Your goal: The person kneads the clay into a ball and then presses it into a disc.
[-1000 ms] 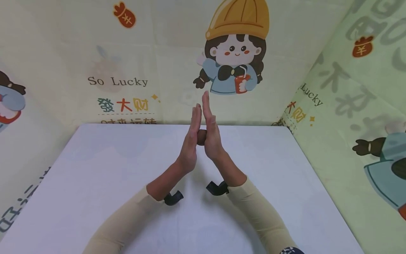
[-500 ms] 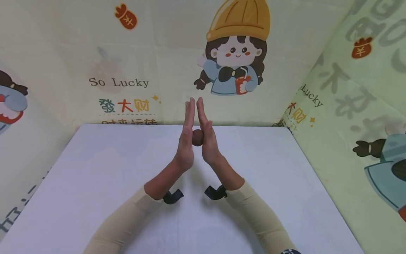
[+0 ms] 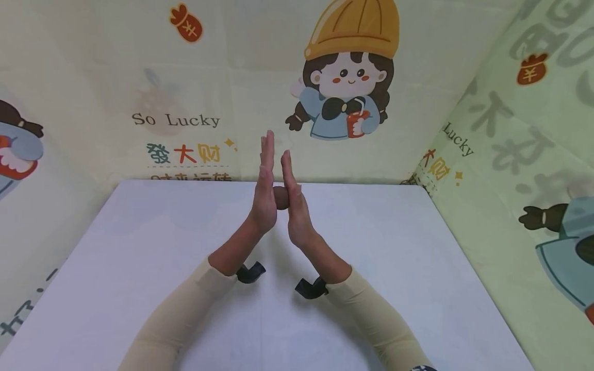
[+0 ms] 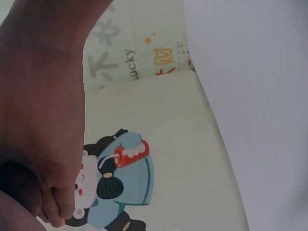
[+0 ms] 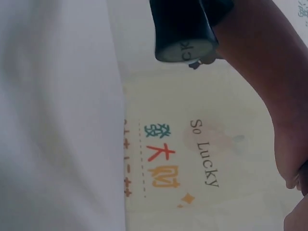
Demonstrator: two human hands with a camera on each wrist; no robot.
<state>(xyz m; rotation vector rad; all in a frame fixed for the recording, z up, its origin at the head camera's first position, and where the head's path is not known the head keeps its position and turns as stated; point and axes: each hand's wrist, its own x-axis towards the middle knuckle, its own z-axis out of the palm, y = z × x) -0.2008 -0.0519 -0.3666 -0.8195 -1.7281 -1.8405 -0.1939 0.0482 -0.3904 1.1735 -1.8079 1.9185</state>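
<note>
In the head view, a small brown ball is held between two flat palms, seemingly raised above the white table. Its nine o'clock side is touched by the left hand and its three o'clock side by the right hand, so neither can be called nearer. The fingers of both hands are straightened: the left ones are pointed at twelve o'clock, the right ones just short of it, with their tips set lower. No long axis is shown by the ball, a round outline being seen; the relation that seems to matter is the palm-to-palm line through it, from nine to three o'clock. In the wrist views the grip is mostly hidden.
</note>
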